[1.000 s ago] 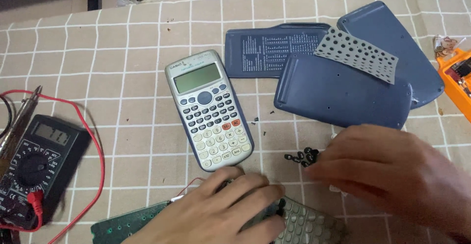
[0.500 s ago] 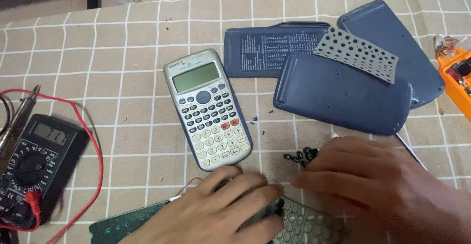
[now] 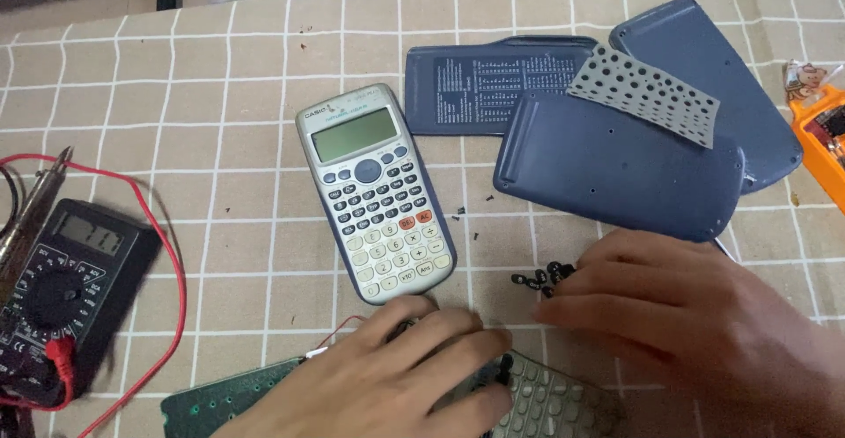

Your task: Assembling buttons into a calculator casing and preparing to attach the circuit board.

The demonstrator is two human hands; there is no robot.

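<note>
My left hand (image 3: 387,381) lies palm-down over a grey calculator faceplate (image 3: 550,403) with rows of key holes, at the bottom middle. A green circuit board (image 3: 224,403) sticks out to its left. My right hand (image 3: 687,315) rests palm-down at the lower right, its fingertips touching a small heap of loose black keys (image 3: 539,278). Whether it pinches one is hidden. An assembled silver calculator (image 3: 377,191) lies just above my left hand.
Three dark blue calculator covers (image 3: 616,169) and a perforated grey key mat (image 3: 647,95) lie at the upper right. A black multimeter (image 3: 62,288) with red leads (image 3: 176,262) sits at the left. An orange box (image 3: 823,143) is at the right edge. A checked cloth (image 3: 220,95) covers the table.
My right hand has slid left toward the heap of black keys and now touches it. My left hand has barely moved.
</note>
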